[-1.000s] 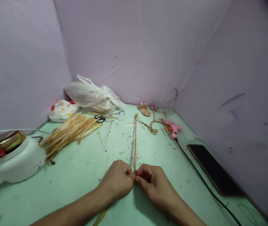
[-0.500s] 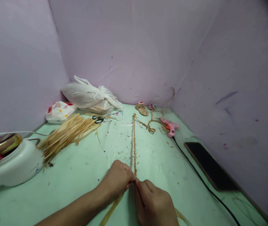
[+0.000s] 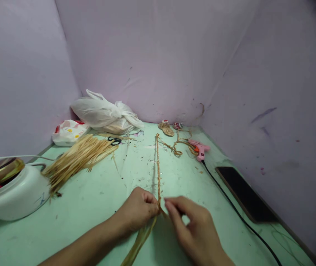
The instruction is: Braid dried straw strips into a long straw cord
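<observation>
A thin tan braid of plant fibre [image 3: 158, 173] runs straight toward me down the middle of the table. My left hand [image 3: 139, 208] pinches its near end between thumb and fingers. From that grip a flat greenish-tan fibre strand [image 3: 139, 244] trails down to the bottom edge. A short darker strand [image 3: 163, 212] slants from the braid's end toward my right hand [image 3: 196, 223]. That hand is just right of the braid, thumb and forefinger tips pressed together in a loop; what lies between them, if anything, is too small to make out.
Left: a white pot [image 3: 16, 195], a bundle of dry fibre strips [image 3: 74, 159], black-handled scissors [image 3: 115, 140], a wipes pack [image 3: 70, 132] and a white plastic bag [image 3: 102, 112]. Right: a pink glue gun [image 3: 200, 148] with black cord [image 3: 230, 201], and a phone [image 3: 245, 194]. A small woven slipper [image 3: 166, 128] lies behind.
My right hand has moved off the braid's end, up and to the right, its fingers now forming a loop. My left hand keeps its pinch. More of the trailing strand shows between the hands.
</observation>
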Motion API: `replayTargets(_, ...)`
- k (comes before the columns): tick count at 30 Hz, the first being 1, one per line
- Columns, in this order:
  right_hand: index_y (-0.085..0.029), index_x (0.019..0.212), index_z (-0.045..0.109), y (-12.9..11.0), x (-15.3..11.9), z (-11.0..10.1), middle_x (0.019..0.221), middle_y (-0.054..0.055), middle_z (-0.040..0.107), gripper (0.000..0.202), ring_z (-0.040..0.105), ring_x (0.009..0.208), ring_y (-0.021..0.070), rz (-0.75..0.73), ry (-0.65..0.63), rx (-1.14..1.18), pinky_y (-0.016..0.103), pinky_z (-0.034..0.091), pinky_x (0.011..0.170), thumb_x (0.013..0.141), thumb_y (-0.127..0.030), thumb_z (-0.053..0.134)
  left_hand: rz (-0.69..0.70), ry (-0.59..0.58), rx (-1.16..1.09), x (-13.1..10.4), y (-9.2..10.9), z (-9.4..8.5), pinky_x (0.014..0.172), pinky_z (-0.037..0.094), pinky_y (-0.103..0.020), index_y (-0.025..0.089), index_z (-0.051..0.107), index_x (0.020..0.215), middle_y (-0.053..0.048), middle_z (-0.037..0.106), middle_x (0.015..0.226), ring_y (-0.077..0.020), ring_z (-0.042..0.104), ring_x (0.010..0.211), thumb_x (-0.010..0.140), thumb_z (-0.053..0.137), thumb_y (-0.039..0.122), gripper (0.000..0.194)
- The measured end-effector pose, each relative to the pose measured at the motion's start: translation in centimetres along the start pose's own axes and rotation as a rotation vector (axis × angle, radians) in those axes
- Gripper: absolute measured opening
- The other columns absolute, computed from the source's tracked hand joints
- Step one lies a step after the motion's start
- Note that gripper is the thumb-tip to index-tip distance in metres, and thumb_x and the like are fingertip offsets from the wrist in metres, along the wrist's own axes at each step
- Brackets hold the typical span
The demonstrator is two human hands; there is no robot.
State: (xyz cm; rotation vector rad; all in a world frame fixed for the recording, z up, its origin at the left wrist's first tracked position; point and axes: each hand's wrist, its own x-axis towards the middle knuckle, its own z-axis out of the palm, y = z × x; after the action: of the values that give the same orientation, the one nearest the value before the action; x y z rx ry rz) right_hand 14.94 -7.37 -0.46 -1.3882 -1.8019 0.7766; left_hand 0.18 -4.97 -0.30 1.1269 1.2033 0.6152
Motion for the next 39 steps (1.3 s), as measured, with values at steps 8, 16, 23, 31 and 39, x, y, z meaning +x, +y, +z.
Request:
replayTargets(8, -0.015, 0.056, 0.049, 0.5, 3.3, 0.5, 0.039, -0.007, 0.036, 0.026, 0.028, 0.033, 0.0034, 0.609, -0.559, 0.731, 0.019, 0.02, 0.037, 0.062, -0.037, 0.061, 0.036, -0.075, 0.132, -0.2, 0.4, -0.9, 0.043, 0.02, -0.02, 0.014, 0.044, 0.048, 0.005, 0.033, 0.043, -0.0054, 0.026, 0.044, 0.059, 0.05, 0.028, 0.019)
replayTargets(16, -0.012, 0.047, 0.053, 1.0, 3.2, 1.3, 0.041, -0.004, 0.046, 0.017, 0.032, 0.04, 0.004, 0.503, -0.361, 0.497, 0.02, 0.021, 0.043, 0.056, -0.023, 0.063, 0.064, 0.064, 0.571, -0.8, 0.8, -1.2, 0.042, 0.019, -0.02, 0.015, 0.043, 0.043, 0.004, 0.029, 0.04, -0.0065, 0.026, 0.043, 0.059, 0.043, 0.021, 0.017)
replayTargets(23, -0.01, 0.053, 0.062, 1.3, 2.5, 1.8, 0.048, 0.0, 0.055, 0.016, 0.041, 0.045, 0.0065, 0.544, -0.33, 0.64, 0.02, 0.029, 0.047, 0.057, -0.026, 0.065, 0.094, 0.122, 0.787, -2.7, -0.1, 1.0, 0.045, 0.025, -0.022, 0.016, 0.055, 0.05, -0.001, 0.045, 0.047, -0.0099, 0.036, 0.045, 0.067, 0.043, 0.027, 0.024)
replayTargets(31, -0.011, 0.053, 0.057, 1.0, 2.6, 1.5, 0.046, -0.002, 0.051, 0.023, 0.039, 0.043, 0.0052, 0.592, -0.332, 0.709, 0.019, 0.026, 0.044, 0.052, -0.03, 0.071, 0.074, 0.025, 0.693, -2.4, 0.6, 0.5, 0.043, 0.029, -0.022, 0.013, 0.056, 0.049, -0.002, 0.049, 0.046, -0.011, 0.042, 0.043, 0.065, 0.05, 0.033, 0.026)
replayTargets(39, -0.011, 0.059, 0.058, 0.6, 2.8, 1.1, 0.051, 0.001, 0.056, 0.024, 0.046, 0.047, 0.008, 0.564, -0.43, 0.755, 0.021, 0.033, 0.051, 0.052, -0.03, 0.07, -0.211, -0.096, -0.084, -0.5, 1.3, -0.8, 0.03, 0.027, -0.017, 0.012, 0.054, 0.063, 0.002, 0.049, 0.045, -0.0072, 0.04, 0.031, 0.059, 0.051, 0.024, 0.013)
